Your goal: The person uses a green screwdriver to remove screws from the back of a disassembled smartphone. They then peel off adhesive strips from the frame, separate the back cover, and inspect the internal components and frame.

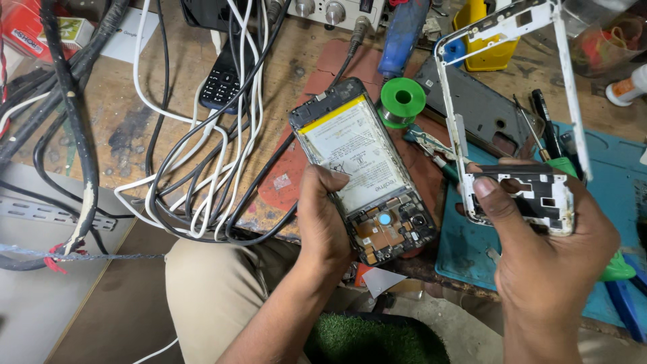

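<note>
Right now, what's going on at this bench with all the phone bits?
A person is working on an opened smartphone. The left hand holds the phone body with its back off, so the battery and circuit board show. The right hand holds the detached white frame up beside it. Behind them on the cluttered bench sit a green solder spool, a tangle of cables and a small keypad phone.

We see the opened phone (pixel 367 172), its back off, battery and circuit board bare, tilted above the worktop's edge; the white frame (pixel 522 128) stands upright, its camera end lowest.
</note>
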